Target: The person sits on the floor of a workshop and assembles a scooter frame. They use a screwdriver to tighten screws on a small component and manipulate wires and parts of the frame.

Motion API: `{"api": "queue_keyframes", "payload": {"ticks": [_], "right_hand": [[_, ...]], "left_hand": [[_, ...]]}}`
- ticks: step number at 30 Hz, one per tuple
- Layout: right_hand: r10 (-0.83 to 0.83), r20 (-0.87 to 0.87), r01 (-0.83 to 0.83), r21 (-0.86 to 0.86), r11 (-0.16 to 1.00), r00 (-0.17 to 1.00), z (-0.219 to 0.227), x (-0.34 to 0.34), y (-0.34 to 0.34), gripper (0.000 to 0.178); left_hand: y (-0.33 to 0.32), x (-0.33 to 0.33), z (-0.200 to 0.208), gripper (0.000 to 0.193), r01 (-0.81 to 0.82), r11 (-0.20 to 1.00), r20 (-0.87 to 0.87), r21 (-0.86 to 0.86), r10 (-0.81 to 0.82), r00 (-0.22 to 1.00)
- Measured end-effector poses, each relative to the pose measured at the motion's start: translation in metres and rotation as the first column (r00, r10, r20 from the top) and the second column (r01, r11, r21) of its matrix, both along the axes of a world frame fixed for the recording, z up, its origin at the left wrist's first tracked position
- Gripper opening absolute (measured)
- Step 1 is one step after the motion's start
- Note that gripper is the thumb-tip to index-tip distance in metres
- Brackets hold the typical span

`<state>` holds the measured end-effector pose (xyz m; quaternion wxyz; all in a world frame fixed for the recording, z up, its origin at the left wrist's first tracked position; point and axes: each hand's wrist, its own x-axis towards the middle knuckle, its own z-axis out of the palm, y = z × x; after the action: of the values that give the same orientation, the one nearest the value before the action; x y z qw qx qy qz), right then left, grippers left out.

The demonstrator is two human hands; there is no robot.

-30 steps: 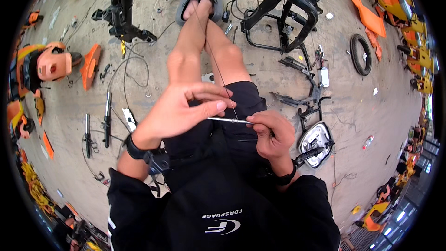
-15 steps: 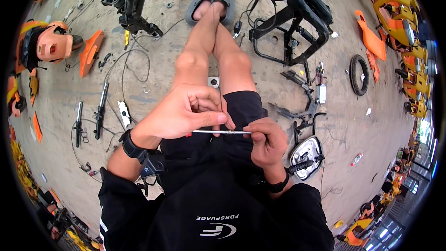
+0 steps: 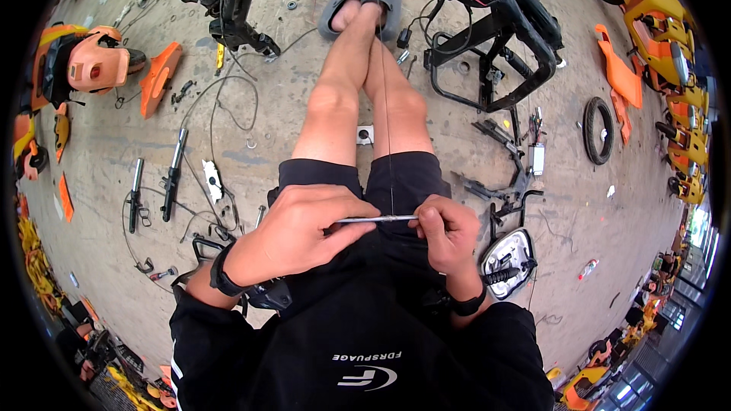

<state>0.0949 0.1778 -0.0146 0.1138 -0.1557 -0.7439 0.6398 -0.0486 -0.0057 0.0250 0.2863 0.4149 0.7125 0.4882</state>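
Note:
A thin, straight metal rod (image 3: 364, 220) lies level across my lap, above my dark shorts. My left hand (image 3: 293, 224) is closed on its left part between thumb and fingers, and the rod's left end is hidden there. My right hand (image 3: 449, 232) pinches the right end, thumb on top. Between the hands, a fine dark thread or wire (image 3: 388, 144) meets the rod and looks wound around it. From there it runs up between my legs toward my crossed feet, where its far end is hard to make out.
Ahead stands a black vehicle frame (image 3: 495, 68) with loose red wires. Shock absorbers (image 3: 173, 175) and cables lie on the floor to the left. On the right are a white-lined shell part (image 3: 509, 262), a tyre (image 3: 598, 131) and an orange panel (image 3: 618, 72). Yellow scooters (image 3: 664, 38) line the right side.
My left hand has turned from raised, curled fingers to a flatter grip along the rod. The thread now shows stretched straight up from it. The whole view has shifted slightly.

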Motion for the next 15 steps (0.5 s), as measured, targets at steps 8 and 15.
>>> {"api": "queue_keyframes", "payload": {"ticks": [8, 15], "right_hand": [[-0.022, 0.044, 0.025, -0.075, 0.997, 0.999, -0.001, 0.001, 0.003, 0.040], [-0.084, 0.131, 0.102, -0.136, 0.985, 0.988, -0.004, -0.001, 0.002, 0.042]], "left_hand": [[0.009, -0.003, -0.004, 0.013, 0.036, 0.994, -0.374, 0.104, 0.006, 0.927], [0.016, -0.006, -0.016, 0.011, 0.055, 0.996, -0.200, 0.074, -0.039, 0.979]]}}
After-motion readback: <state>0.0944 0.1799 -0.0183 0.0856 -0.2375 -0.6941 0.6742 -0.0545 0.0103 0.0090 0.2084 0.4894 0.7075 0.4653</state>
